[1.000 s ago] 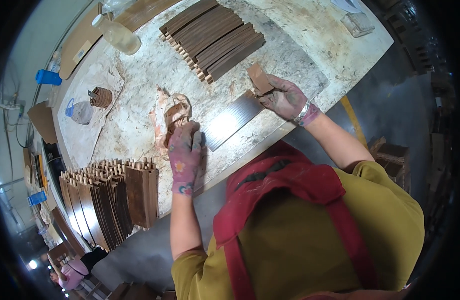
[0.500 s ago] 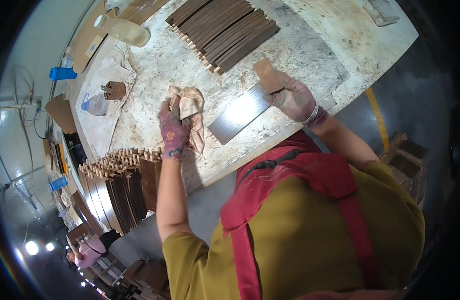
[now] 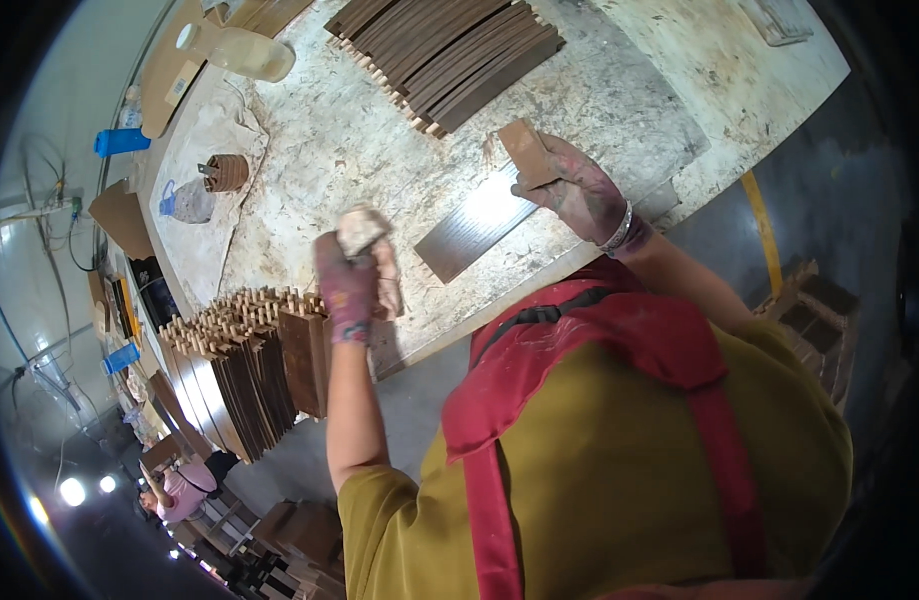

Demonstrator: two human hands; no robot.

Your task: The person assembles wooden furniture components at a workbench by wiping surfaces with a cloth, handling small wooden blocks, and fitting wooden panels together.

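Observation:
A dark wooden board [image 3: 458, 243] with a bright shine on its face lies flat near the table's front edge. My right hand [image 3: 588, 200], in a stained patterned glove, is closed on a brown folded piece of sandpaper [image 3: 523, 150], at the board's far right end. Its fingertips reach over that end; whether they touch the board I cannot tell. My left hand [image 3: 346, 290], gloved and smeared by motion, grips a crumpled pale rag [image 3: 360, 232] to the left of the board. The rag's loose end hangs beside the fingers.
A row of dark slats [image 3: 450, 60] with dowel ends lies at the back. More dowelled dark boards [image 3: 250, 385] stand upright at the table's left edge. A plastic bottle [image 3: 245, 55], a small round brown block [image 3: 227, 172] and a blue-handled clear container [image 3: 188, 202] are at the far left.
My left hand has drawn the rag slightly nearer to me and bunched it up. My right hand has shifted a little left over the board's end with the sandpaper.

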